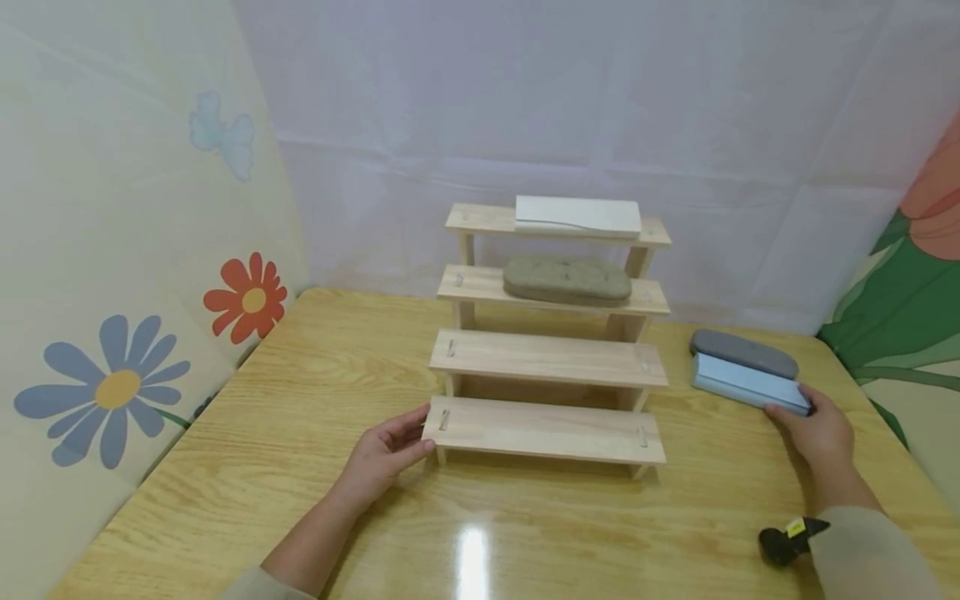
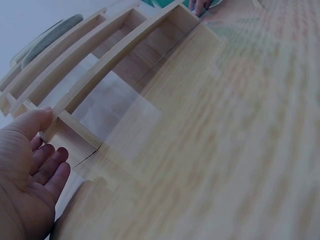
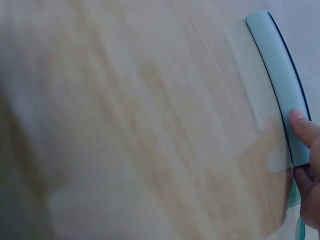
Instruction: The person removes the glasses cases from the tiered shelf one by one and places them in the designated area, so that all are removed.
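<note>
A four-step wooden display stand stands mid-table. My left hand pinches the left end of its lowest step, thumb at the edge; in the left wrist view that hand has its other fingers loosely bent beside the stand's end. On the right, my right hand grips the near end of a light blue glasses case. In the right wrist view the thumb presses on top of the blue case. Right behind it lies a dark grey glasses case.
A white glasses case lies on the top step, an olive padded case on the step below. A black object with a yellow label sits at the right sleeve. Pale cloth and flower-printed panels border the table.
</note>
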`<state>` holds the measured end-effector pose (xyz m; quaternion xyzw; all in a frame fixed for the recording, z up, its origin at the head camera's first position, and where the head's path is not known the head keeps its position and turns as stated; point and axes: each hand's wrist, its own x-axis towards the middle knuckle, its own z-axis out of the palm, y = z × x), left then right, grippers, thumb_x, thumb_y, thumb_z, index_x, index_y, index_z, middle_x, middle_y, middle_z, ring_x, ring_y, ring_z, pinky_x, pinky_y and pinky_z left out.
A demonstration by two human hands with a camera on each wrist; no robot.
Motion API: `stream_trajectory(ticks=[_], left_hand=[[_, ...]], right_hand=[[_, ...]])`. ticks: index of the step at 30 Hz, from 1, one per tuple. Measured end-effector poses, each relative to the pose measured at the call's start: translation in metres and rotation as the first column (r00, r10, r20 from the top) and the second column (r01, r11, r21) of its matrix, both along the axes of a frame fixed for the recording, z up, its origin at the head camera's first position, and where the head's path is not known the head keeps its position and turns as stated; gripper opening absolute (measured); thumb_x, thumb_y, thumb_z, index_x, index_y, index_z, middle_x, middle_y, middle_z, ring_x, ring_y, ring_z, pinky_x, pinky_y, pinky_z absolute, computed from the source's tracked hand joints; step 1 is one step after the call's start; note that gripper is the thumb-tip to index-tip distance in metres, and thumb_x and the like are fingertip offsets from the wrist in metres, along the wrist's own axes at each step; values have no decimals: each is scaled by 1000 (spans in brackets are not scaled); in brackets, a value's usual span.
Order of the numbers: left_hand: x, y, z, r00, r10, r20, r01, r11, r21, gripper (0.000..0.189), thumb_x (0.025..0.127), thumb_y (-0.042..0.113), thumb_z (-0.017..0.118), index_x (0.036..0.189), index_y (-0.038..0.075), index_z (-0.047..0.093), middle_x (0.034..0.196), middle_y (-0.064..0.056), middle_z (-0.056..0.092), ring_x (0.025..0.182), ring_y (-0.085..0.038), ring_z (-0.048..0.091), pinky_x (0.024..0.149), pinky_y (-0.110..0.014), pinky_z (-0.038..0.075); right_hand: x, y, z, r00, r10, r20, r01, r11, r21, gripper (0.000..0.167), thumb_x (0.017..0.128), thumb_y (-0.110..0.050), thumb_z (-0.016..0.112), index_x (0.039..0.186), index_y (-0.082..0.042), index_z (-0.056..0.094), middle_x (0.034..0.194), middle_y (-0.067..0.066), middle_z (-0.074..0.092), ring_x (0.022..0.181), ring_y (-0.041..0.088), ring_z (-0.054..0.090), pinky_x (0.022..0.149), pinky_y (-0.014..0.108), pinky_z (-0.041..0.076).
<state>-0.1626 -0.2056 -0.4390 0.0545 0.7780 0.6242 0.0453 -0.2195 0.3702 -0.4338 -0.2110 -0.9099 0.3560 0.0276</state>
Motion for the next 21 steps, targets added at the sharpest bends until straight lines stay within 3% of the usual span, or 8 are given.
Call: stream_trajectory(ticks=[16,21], left_hand=[[2,0,0,999,-21,-32,22,999,27,57,90,7,69,140,-7,46,138,-28,53,111,-8,62,92,-14,51],[3,0,2,999,-21,-36,22,999,24,57,90,8,69,140,-7,46,139,-28,52,115,-16,62,92,-14,51]], right_hand=[[-7,-2,4,997,-82,-12,82,996,-27,78,99,-38,53,153,4,16,156,33,18,144,51,18,120,56,19],[-8,-1,2,998,-68,-19,67,997,-37,80,98,-39,53,153,5,14,157,33,16,144,51,17,121,57,18]])
